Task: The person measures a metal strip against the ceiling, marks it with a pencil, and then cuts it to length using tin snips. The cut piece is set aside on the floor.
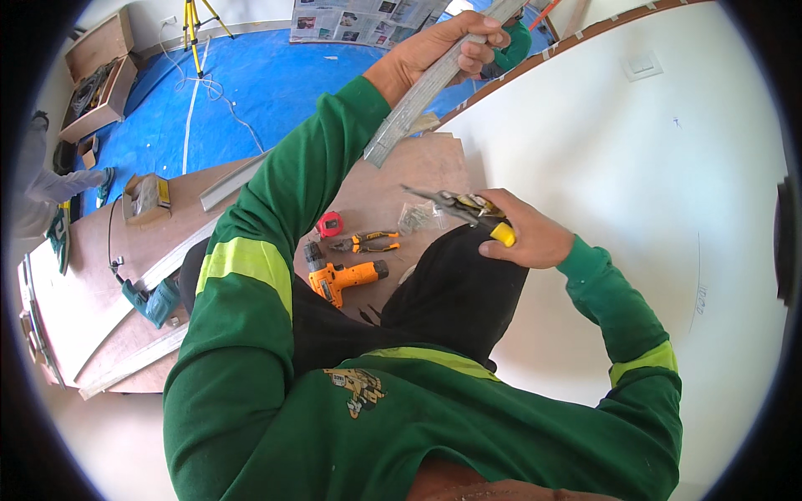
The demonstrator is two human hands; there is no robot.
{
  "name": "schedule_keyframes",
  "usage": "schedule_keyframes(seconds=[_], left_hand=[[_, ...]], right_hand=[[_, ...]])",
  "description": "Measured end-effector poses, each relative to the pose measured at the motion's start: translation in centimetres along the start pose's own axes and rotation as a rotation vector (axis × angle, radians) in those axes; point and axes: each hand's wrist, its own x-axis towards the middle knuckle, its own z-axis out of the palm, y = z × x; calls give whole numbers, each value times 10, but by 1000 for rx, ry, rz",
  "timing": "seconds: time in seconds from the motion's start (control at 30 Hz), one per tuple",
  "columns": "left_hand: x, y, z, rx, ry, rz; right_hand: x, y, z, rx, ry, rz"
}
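A large brown plywood board (92, 292) is lying flat over a blue floor sheet (276, 83), beside a white wall (635, 192) on the person's right. A long grey metal channel strip (426, 88) is slanting up from above the board's far right corner toward the top of the view. The left hand (443, 46) is clenching around this strip near its upper part, with the fingers wrapping over its far edge. The right hand (522, 230) is gripping a pair of yellow-handled metal snips (459, 207) close to the wall, with the blades pointing left toward the strip's lower end but staying apart from it; whether the blades are parted I cannot tell.

Near the board's right edge, an orange cordless drill (347, 275) is lying on its side. Just beyond it, orange-handled pliers (368, 242) are resting, and a small red tape measure (330, 224) is sitting beside them. A teal corded power tool (150, 301) is lying toward the board's near left edge, and a small open cardboard box (144, 199) is sitting by the far left edge.
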Motion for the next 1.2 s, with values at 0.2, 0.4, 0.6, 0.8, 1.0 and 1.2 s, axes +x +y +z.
schedule_keyframes(seconds=[0.2, 0.4, 0.6, 0.8, 1.0, 1.2], left_hand=[[-2, 8, -10, -13, -25, -68], [0, 3, 4, 74, 7, -52], [-5, -11, 16, 125, 127, -78], [-2, -13, 16, 180, 115, -84], [-3, -12, 22, 278, 100, -90], [-3, -9, 27, 416, 97, -136]], right_hand=[[-8, -5, -12, -18, 42, 125], [-1, -24, -18, -59, 151, 52], [9, -30, -21, -51, 124, 72], [15, -31, -15, 15, 104, 78], [19, -30, -2, -6, 174, 110], [25, -20, 4, -84, 169, 93]])
